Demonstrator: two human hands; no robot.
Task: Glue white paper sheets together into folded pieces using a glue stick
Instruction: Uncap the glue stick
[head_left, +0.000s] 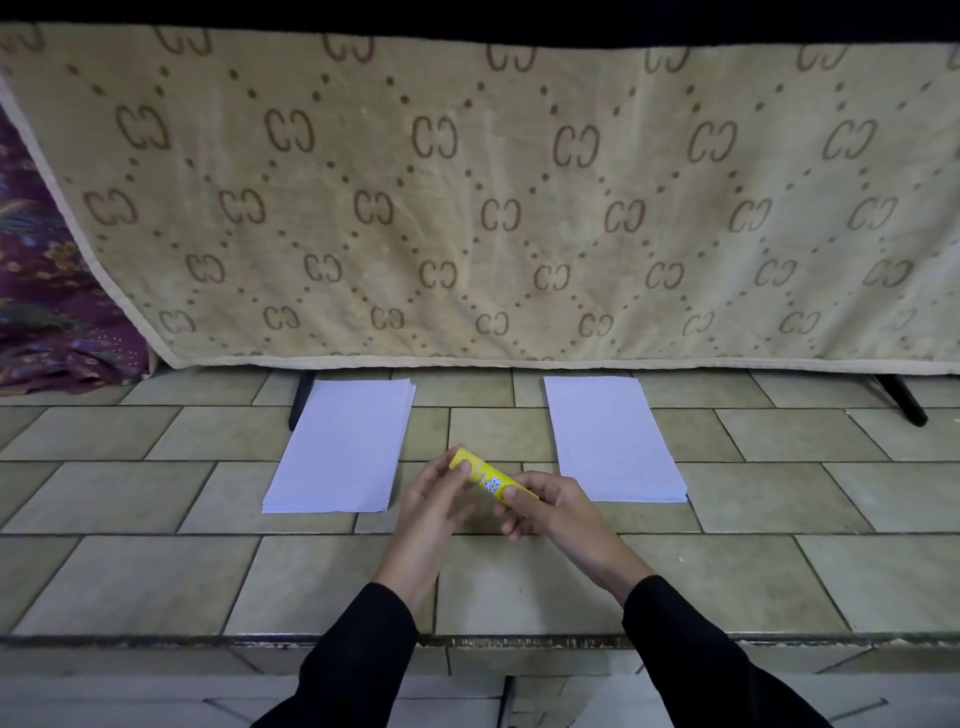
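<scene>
At the far left we see a purple patterned cloth (47, 291) bunched beside a beige blanket (467, 208) that hangs across the back of the tiled surface (156, 582). A black leg (300, 400) shows just under the blanket's hem, touching the far corner of the left paper stack (340, 447). That stack of white sheets lies flat, its long axis running away from us and leaning slightly right.

Next comes the left grip (434, 499), raised over the surface between the two stacks, its fingertips pinching the upper-left end of the yellow glue stick (491, 480). We see the stick held clear of the tiles, its long axis running diagonally from far-left down to near-right. We cannot tell which end carries the cap. The right grip (550, 512) curls its fingers and thumb round the stick's lower-right end. Both arms wear black sleeves (363, 649).

Further right lies the right paper stack (613, 441), flat, well apart from the left one, leaning slightly left. A second black leg (904, 397) juts out at the far right.
</scene>
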